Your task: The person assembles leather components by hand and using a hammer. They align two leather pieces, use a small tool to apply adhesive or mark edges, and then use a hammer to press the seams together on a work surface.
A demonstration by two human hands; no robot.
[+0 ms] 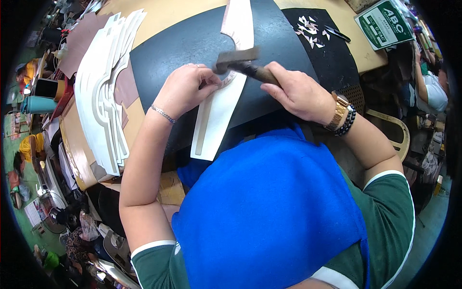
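Note:
My right hand (301, 91) is closed round the handle of a hammer (238, 59). The hammer's head hangs over the curved notch of a long white cut piece (224, 113), hiding part of that edge; whether it touches cannot be told. On the notch's edge, my left hand (192, 86) pinches the piece with thumb and fingertips, just left of the hammer head. This piece lies lengthwise on a dark work mat (178, 43), its near end reaching toward my blue apron. A tan strip runs along its near part.
Several similar white pieces (103, 91) lie stacked at the left of the table (77, 144), beside brownish sheets (84, 41). At the far right, small white scraps (310, 31) and a dark slim tool (338, 33) rest on a black mat (337, 58). A green and white box (384, 25) stands beyond.

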